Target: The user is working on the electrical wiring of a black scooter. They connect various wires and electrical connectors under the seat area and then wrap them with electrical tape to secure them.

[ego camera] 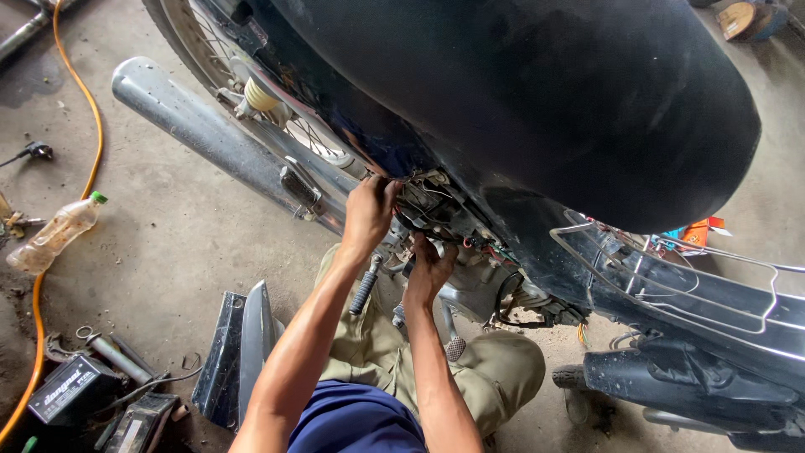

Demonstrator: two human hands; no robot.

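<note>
Presently: left hand (367,214) and right hand (428,273) both in motorcycle (537,109) wiring (436,205); grips unclear. Side panel (239,352) off, on floor (159,243); battery (71,394) out.

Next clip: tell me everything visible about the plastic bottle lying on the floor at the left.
The plastic bottle is clear and slim, with a green cap at its upper right end. It lies on its side on the concrete floor, tilted diagonally, and appears to hold some pale yellowish liquid, though its surface looks grimy. An orange hose runs just beside it, passing near the cap; whether they touch cannot be told. Neither hand is near it.
</note>
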